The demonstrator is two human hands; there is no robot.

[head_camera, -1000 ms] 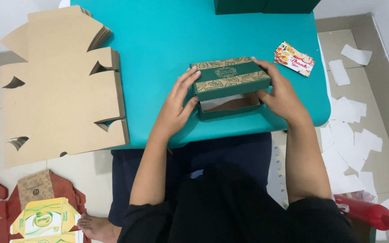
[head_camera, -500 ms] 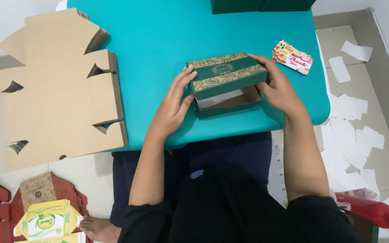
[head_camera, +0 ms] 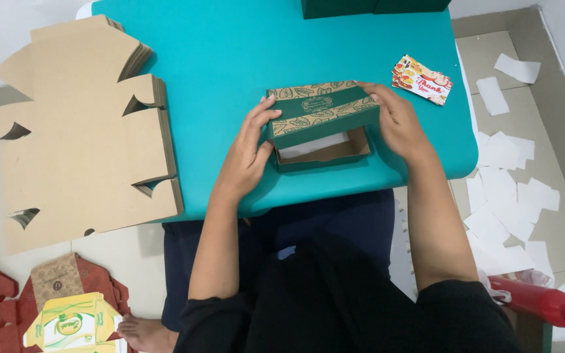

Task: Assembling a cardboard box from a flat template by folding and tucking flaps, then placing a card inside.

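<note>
The interior of the small dark green cardboard box with a leaf-patterned brown band (head_camera: 322, 124) is only partly seen: its lid is raised and tilted over the tray, so that a strip of brown inner wall and a pale sheet inside are shown while the far half is hidden. The palms of both hands are turned away from the camera, and the thumbs cannot be made out fully. At the far edge of the turquoise table (head_camera: 230, 72), beyond the box, two dark green blocks (head_camera: 374, 6) are cut off by the frame (what they are cannot be told).

The box sits near the table's front edge, in front of the person. The left hand (head_camera: 246, 157) is laid against the box's left end, its fingers loosely spread and curled, the fingertips touching the lid's corner and side. The right hand (head_camera: 397, 121) is pressed against the right end, fingers held together and extended along the lid's far edge. The lid is thus held between the two hands.

To the right of the box, on the table, a small stack of colourful printed cards (head_camera: 422, 80) is seen. To the left, a stack of flat die-cut brown cardboard blanks (head_camera: 80, 137) overhangs the table's left edge. White paper scraps (head_camera: 505, 196) are scattered on the floor to the right.
</note>
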